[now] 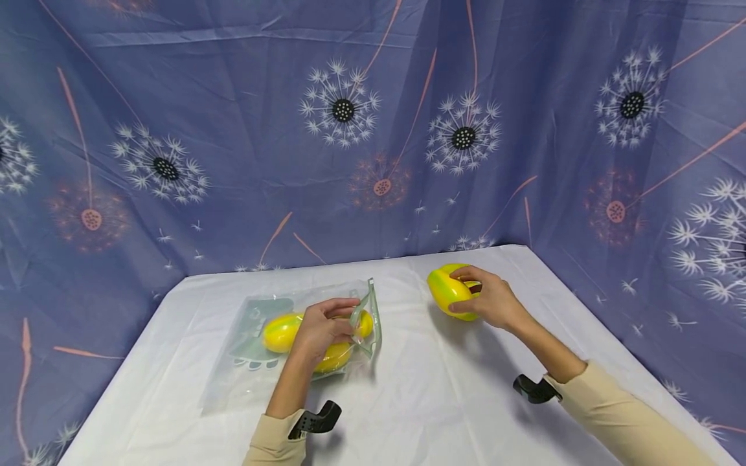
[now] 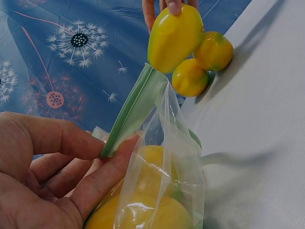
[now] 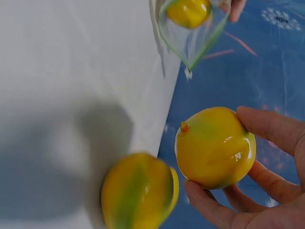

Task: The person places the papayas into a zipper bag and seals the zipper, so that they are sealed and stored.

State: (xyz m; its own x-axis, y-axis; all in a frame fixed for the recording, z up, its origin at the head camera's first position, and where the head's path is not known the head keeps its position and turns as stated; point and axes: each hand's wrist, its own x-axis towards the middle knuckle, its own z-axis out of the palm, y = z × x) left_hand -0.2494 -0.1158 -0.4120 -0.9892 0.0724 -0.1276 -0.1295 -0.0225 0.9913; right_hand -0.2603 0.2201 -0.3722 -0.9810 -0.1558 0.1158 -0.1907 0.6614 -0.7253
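Note:
My left hand [image 1: 317,331] pinches the green zip edge [image 2: 127,112] of a clear zip bag [image 1: 256,327] and holds its mouth raised, facing right. Inside the bag lie yellow mangoes [image 1: 282,332] with a glossy skin, partly hidden by the hand. On the right, my right hand [image 1: 494,301] grips a yellow-green mango [image 3: 214,150] between thumb and fingers; its small stem shows in the right wrist view. Close by this mango, two more mangoes [image 2: 213,51] show in the left wrist view.
A white cloth [image 1: 408,401] covers the table. Behind it and along both sides hangs a blue curtain [image 1: 262,142] with dandelion prints. Black wrist straps [image 1: 317,419] sit at both beige sleeves [image 1: 629,414].

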